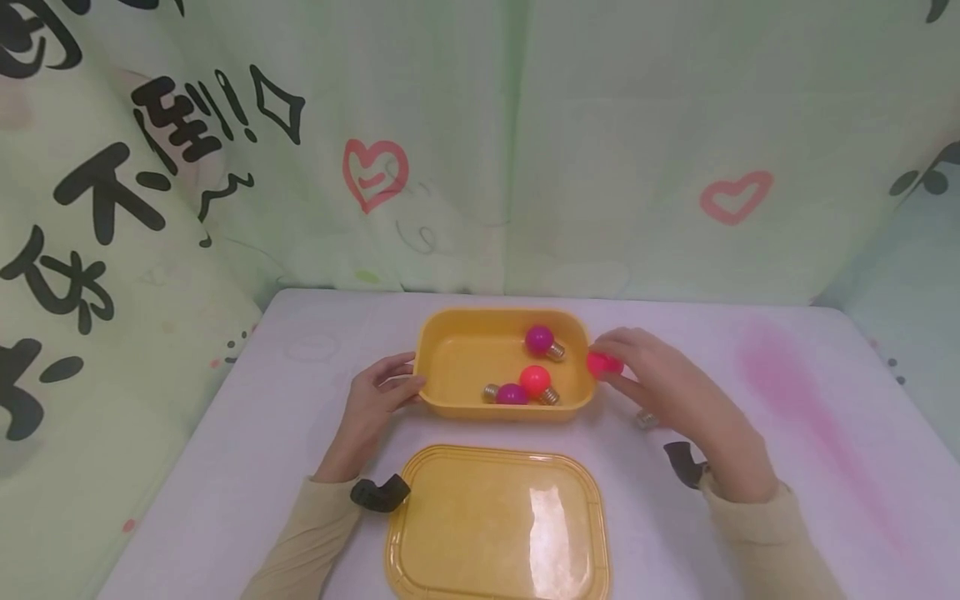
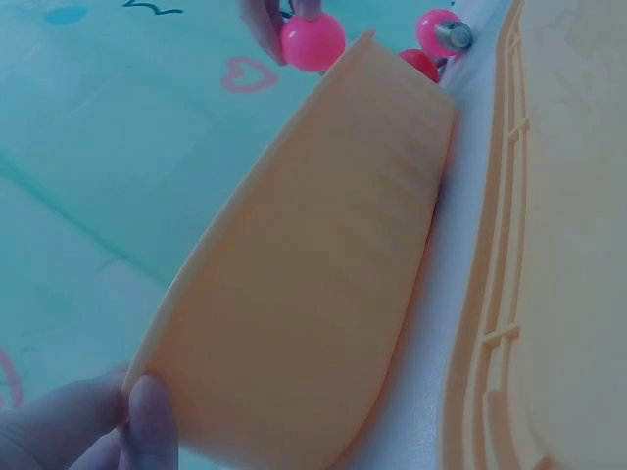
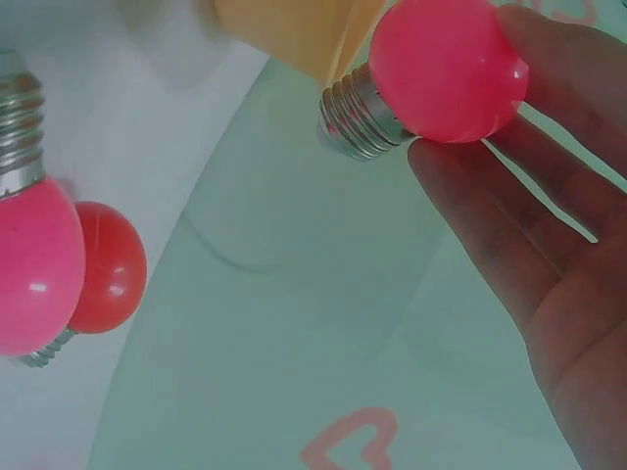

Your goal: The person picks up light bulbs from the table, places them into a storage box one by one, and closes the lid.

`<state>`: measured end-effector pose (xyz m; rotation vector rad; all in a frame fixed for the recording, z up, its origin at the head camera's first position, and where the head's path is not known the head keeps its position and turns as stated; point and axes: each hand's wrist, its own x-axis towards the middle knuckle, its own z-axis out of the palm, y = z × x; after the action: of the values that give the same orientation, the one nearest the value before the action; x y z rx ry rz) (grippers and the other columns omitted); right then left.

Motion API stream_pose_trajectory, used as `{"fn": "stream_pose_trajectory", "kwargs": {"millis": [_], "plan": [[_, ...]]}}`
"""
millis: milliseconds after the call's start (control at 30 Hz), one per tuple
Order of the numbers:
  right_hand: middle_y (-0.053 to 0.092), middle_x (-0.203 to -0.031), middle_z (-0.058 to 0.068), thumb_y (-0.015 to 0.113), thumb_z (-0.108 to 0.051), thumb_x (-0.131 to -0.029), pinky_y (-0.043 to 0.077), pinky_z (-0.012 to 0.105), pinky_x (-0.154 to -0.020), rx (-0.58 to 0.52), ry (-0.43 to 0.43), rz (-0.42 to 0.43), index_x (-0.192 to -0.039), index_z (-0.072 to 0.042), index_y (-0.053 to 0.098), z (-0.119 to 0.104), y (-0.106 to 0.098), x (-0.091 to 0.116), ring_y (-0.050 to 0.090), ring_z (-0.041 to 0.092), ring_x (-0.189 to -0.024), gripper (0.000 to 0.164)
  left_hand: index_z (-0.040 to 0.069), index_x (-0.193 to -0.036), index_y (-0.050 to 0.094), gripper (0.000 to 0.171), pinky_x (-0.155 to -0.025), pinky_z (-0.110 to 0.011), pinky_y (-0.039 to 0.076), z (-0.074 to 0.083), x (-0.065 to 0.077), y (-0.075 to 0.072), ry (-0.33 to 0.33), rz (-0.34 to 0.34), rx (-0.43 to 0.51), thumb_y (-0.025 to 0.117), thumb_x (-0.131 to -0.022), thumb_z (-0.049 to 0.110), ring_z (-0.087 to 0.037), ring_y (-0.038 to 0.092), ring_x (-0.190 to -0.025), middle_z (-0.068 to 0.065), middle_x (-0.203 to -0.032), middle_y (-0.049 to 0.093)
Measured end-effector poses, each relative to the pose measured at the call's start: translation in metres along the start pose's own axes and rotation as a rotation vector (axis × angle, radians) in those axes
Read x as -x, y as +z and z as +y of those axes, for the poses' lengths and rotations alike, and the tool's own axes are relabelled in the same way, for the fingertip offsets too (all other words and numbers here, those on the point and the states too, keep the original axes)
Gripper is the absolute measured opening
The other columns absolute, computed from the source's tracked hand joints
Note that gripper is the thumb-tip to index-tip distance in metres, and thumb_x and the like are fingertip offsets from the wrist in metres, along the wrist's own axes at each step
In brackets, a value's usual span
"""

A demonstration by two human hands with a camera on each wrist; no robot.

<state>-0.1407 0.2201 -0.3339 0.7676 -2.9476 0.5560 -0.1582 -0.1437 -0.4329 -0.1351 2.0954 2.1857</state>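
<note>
A yellow plastic box [image 1: 495, 412] stands at the middle of the table, holding two purple light bulbs [image 1: 538, 339] and a pinkish-red light bulb [image 1: 535, 380]. My left hand [image 1: 378, 402] grips the box's left end, thumb outside the wall and fingers at the rim. At the opposite end, my right hand [image 1: 671, 392] pinches a pink light bulb [image 3: 446, 73] by its round globe, the metal screw base pointing away from the palm. That bulb is level with the box's right rim. Below this hand, a pink bulb [image 3: 37, 269] and a red bulb [image 3: 110, 264] lie on the table, mostly hidden in the head view.
A yellow lid [image 1: 480, 525] lies flat on the table in front of the box. The table has a white cover [image 1: 300, 400] with a pink stain on the right. Behind it hangs a pale green curtain [image 1: 600, 167] with hearts and black lettering.
</note>
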Motion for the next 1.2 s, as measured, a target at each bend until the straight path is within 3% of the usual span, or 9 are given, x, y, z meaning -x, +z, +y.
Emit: {"fn": "stream_pose_trajectory", "kwargs": {"millis": [733,1200], "plan": [[0.065,-0.120,0.014,0.077,-0.010,-0.086,0.055,0.048,-0.097,-0.012,-0.047,0.023,-0.123,-0.004,0.066,-0.016,0.019,-0.028,0.060,0.032,-0.115,0.039,0.003,-0.134,0.058,0.048,-0.079,-0.025,0.061,-0.002,-0.002,-0.001,-0.001,-0.002,0.002,0.074,-0.089,0.006,-0.011,0.067,-0.095,-0.020,-0.125,0.057],[0.065,-0.122,0.010,0.079,-0.014,-0.086,0.055,0.048,-0.097,-0.070,0.039,0.007,-0.124,-0.007,0.066,-0.015,0.038,-0.043,0.060,0.030,-0.116,0.041,0.003,-0.134,0.058,0.048,-0.079,-0.025,0.060,-0.001,-0.001,0.000,-0.008,0.007,-0.005,0.073,-0.089,0.004,-0.010,0.066,-0.095,-0.018,-0.124,0.057]]}}
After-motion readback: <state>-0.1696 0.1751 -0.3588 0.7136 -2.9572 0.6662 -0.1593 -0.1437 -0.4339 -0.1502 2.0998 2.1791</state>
